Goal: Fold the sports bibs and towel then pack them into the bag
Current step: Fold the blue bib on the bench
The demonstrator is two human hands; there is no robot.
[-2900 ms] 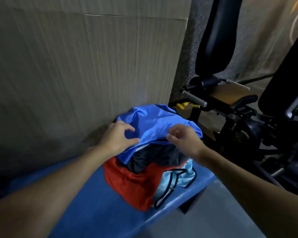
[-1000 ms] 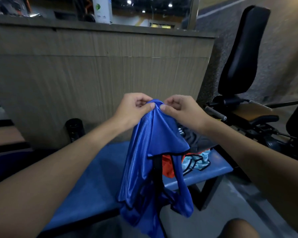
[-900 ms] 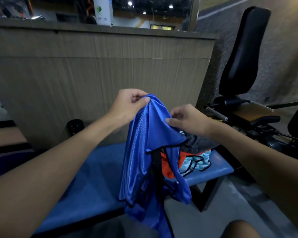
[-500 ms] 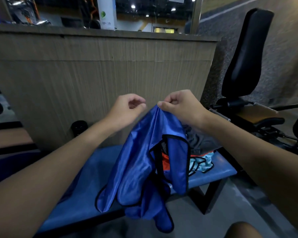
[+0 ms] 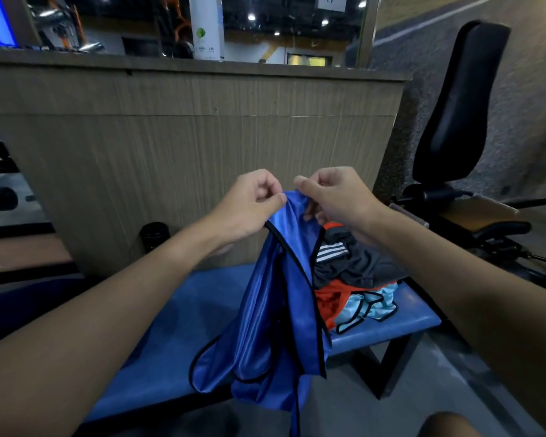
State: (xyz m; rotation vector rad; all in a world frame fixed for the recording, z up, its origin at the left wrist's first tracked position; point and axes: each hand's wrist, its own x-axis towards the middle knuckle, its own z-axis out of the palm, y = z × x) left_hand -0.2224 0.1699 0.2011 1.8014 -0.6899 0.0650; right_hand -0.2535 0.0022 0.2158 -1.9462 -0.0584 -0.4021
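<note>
bib (image 5: 281, 310) hangs above the bench (image 5: 177, 310), its top edge pinched by left grip (image 5: 249, 206) and right grip (image 5: 334, 200), close together. slide them apart along the hem, let it hang flat, then fold left of the pile (image 5: 353, 279).

Both in close: left grip (image 5: 249, 205) and right grip (image 5: 336, 197) pinched the top of the blue bib (image 5: 281, 313); it hung down over the worktop (image 5: 171, 310), beside a heap of clothes (image 5: 356, 269).
</note>
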